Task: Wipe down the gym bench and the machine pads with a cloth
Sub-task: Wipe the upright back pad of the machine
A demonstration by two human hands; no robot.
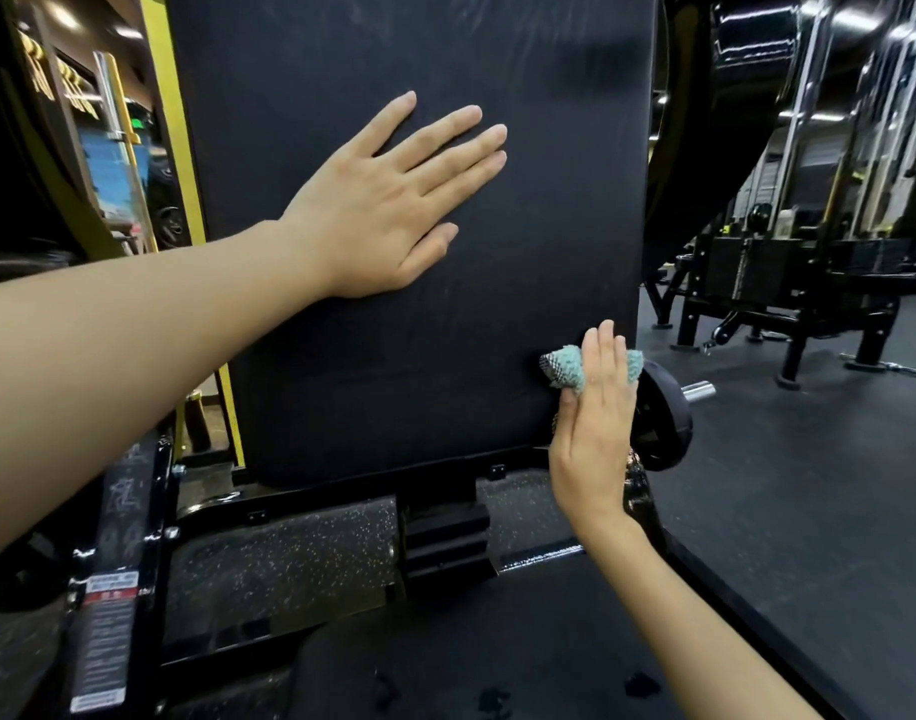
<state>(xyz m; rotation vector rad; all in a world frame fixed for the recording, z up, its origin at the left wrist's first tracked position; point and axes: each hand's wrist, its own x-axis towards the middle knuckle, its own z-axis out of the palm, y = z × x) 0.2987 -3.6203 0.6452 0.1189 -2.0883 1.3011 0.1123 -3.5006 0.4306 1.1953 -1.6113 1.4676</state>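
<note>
A tall black back pad (403, 314) fills the middle of the head view, standing nearly upright. My left hand (388, 200) lies flat on its upper part with the fingers spread and straight. My right hand (596, 407) presses a bunched teal cloth (567, 368) against the pad's lower right edge, fingers pointing up over the cloth. Below the back pad, the black seat pad (471, 662) shows at the bottom of the frame with a few dark wet marks on it.
A black machine frame (133, 511) with a warning label runs down the left. A weight plate on a chrome peg (663, 413) sits just behind my right hand. Yellow uprights stand at the left, and another black machine (788, 272) stands on the rubber floor at the right.
</note>
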